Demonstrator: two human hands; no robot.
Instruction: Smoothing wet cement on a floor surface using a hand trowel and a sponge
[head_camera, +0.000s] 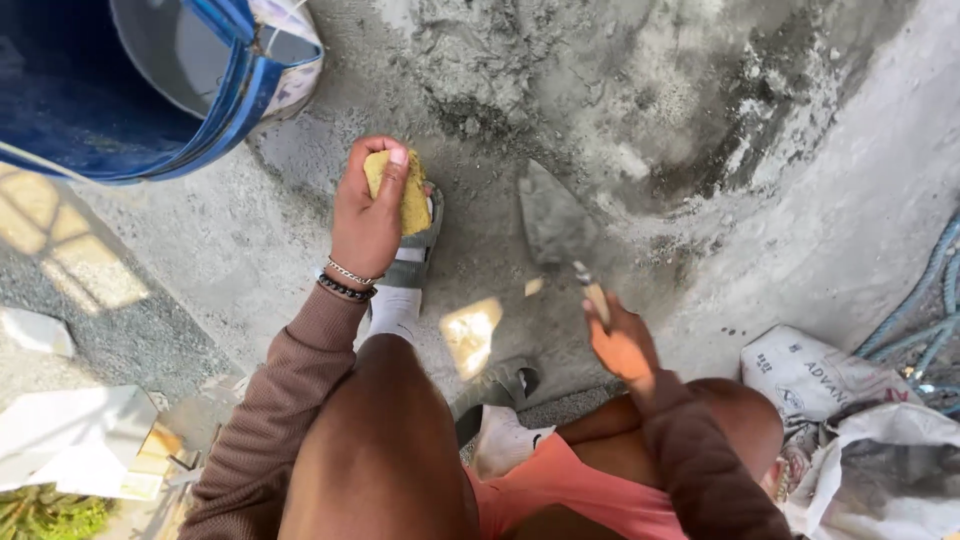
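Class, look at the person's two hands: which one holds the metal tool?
The right hand, gripping the trowel by its handle; the left hand holds a yellow sponge.

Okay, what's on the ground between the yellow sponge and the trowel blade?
In the head view, only bare grey cement-dusted floor lies between the sponge in the left hand and the trowel held by the right hand.

Floor (250, 230): rough grey concrete, sunlit in patches. On it:
- spread of wet grey mortar (640, 110), upper centre;
- blue bucket (120, 100), top left;
- two grey sandals with white socks (415, 255), centre;
- white printed sacks (850, 420), lower right;
- blue rope (925, 310), right edge;
- white slab pieces (70, 435), lower left.
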